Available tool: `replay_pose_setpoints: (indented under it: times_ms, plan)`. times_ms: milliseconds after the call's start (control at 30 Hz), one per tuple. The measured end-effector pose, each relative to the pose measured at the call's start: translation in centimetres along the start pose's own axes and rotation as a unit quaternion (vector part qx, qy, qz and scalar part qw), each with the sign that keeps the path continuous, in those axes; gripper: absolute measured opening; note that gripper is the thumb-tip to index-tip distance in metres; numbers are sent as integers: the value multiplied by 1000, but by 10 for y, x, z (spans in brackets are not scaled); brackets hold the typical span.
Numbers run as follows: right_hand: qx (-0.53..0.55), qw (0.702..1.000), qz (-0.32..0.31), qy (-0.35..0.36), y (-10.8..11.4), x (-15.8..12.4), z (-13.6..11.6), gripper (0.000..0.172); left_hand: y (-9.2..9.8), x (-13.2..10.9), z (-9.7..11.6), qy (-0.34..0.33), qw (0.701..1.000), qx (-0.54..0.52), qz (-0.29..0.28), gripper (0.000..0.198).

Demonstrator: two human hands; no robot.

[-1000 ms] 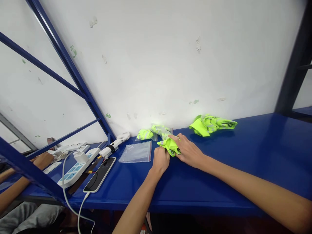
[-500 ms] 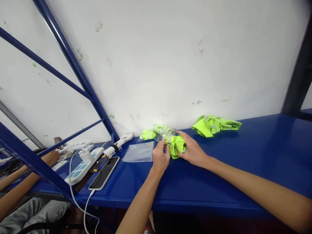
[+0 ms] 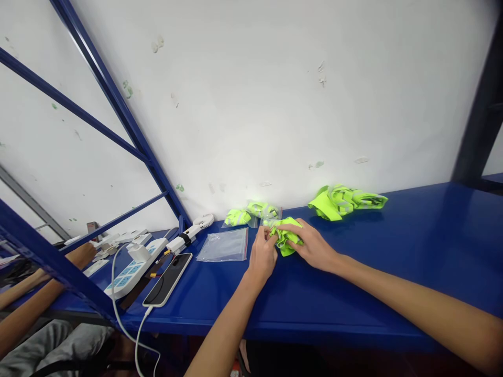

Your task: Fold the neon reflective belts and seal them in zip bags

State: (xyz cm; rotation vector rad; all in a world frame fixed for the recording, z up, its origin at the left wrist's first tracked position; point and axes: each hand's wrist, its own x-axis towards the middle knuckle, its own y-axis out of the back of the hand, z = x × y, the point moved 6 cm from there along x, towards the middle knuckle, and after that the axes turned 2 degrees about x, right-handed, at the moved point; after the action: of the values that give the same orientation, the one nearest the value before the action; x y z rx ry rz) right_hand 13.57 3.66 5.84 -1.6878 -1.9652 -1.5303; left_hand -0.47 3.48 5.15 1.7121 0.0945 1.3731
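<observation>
Both of my hands work on a small folded neon-yellow vest (image 3: 286,234) over the blue shelf (image 3: 393,262). My right hand (image 3: 312,247) is closed around its right side, fingers curled over the top. My left hand (image 3: 262,255) pinches its left edge. An empty clear zip bag (image 3: 225,244) lies flat just left of my left hand. Behind my hands, bagged neon vests (image 3: 251,213) rest against the wall. A loose neon vest (image 3: 345,201) lies farther right.
At the left of the shelf lie a phone (image 3: 168,279) on a white cable, a white power strip (image 3: 133,266) and a small white hand fan (image 3: 193,228). Another person's arm (image 3: 43,280) shows at the far left. Blue diagonal braces (image 3: 129,128) cross the white wall.
The neon vest has been turned and bunched tighter between my hands and moved slightly right. My right fingers have curled over its top; the view shifted a little.
</observation>
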Motion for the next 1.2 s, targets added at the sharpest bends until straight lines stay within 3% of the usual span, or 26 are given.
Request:
replay_pose_setpoints:
  times_ms: [167,433,600,733,833,933,1067,1200]
  plan:
    - [-19,999,28,-14,-5,2,4,40,-5,6,3,67,997,2,-28,30]
    - [-30,996,76,-43,-1,5,10,31,5,6,6,64,984,-151,73,34]
    - [-21,995,92,-44,3,5,13,28,5,6,-6,179,937,-290,80,27]
    - [-11,995,95,-33,3,4,8,24,-4,8,-13,219,890,-393,70,18]
    - [3,996,89,-31,4,3,4,23,-11,5,-20,263,872,-407,69,26]
    - [6,997,71,-30,3,2,2,23,-21,0,-30,319,848,-421,40,37]
    - [-11,999,37,-18,0,-1,0,22,-36,-4,-39,344,824,-448,-39,31]
    - [-47,998,29,-25,-3,-2,-2,16,-36,-3,-39,324,841,-429,-57,24]
